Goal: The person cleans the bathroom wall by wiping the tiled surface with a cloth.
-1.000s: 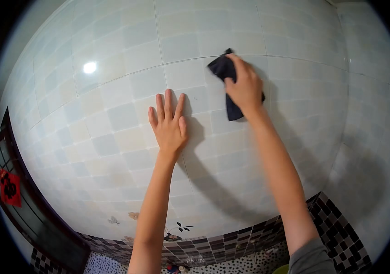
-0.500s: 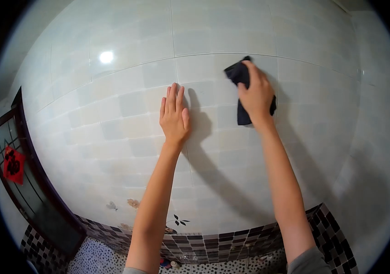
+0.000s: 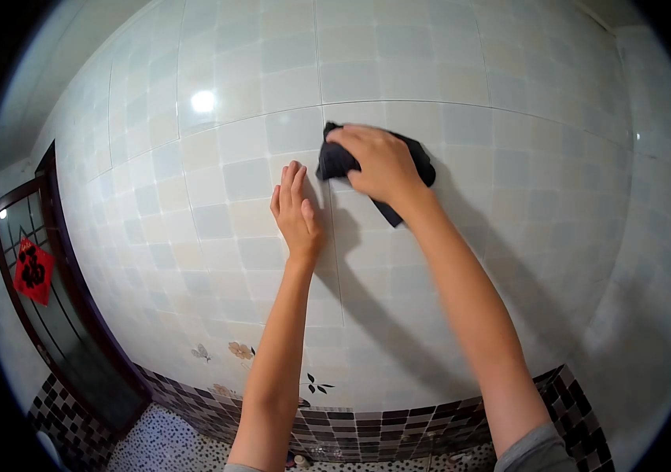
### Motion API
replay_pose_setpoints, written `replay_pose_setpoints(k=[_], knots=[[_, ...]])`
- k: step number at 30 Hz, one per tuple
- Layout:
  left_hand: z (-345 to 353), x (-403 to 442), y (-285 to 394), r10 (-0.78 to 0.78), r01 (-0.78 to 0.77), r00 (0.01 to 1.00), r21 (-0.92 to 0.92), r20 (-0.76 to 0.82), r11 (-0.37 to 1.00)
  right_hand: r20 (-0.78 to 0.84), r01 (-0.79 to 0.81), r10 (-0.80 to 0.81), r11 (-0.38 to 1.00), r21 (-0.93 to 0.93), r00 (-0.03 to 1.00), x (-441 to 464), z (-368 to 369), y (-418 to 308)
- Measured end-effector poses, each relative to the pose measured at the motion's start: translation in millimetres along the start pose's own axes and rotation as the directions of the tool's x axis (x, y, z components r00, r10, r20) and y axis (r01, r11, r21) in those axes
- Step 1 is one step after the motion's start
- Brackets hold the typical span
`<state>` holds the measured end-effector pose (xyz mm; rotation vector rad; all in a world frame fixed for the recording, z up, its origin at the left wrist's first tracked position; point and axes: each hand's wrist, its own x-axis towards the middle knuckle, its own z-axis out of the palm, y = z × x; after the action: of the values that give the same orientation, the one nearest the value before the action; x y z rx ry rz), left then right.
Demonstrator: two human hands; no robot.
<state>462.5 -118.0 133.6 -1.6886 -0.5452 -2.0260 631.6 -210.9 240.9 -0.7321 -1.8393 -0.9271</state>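
Observation:
A crumpled black cloth (image 3: 337, 161) lies against the pale tiled wall (image 3: 257, 252), under my right hand (image 3: 383, 165). The fingers of that hand bend over the cloth and press it to the tiles, and part of it sticks out beyond the hand and wrist. To its left, my left hand (image 3: 298, 212) rests by the wall with fingers stretched upward and nothing in it. Whether its whole palm touches the tiles cannot be made out.
Dark mosaic tiles (image 3: 398, 425) band the wall's bottom above a speckled floor (image 3: 154, 444). At far left stands a dark-framed glass door (image 3: 60, 315) bearing a red paper sign (image 3: 33, 271). A side wall (image 3: 658, 236) meets this one on the right.
My right hand has swept left across the wall with the black cloth, closer to my left hand. My left hand stays in about the same place. The view has shifted slightly.

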Motion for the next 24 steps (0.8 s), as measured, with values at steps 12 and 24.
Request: replay_pose_setpoints(k=[12, 24], knots=[[0, -10, 28, 0.076, -0.088, 0.992, 0.125, 0.098, 0.988, 0.197, 0.254, -0.249, 0.967, -0.002, 0.948, -185, -6, -11], [15, -42, 33, 0.117, -0.199, 0.959, 0.320, 0.258, 0.926, -0.213, -0.190, 0.162, 0.974, -0.119, 0.963, -134, -41, 34]])
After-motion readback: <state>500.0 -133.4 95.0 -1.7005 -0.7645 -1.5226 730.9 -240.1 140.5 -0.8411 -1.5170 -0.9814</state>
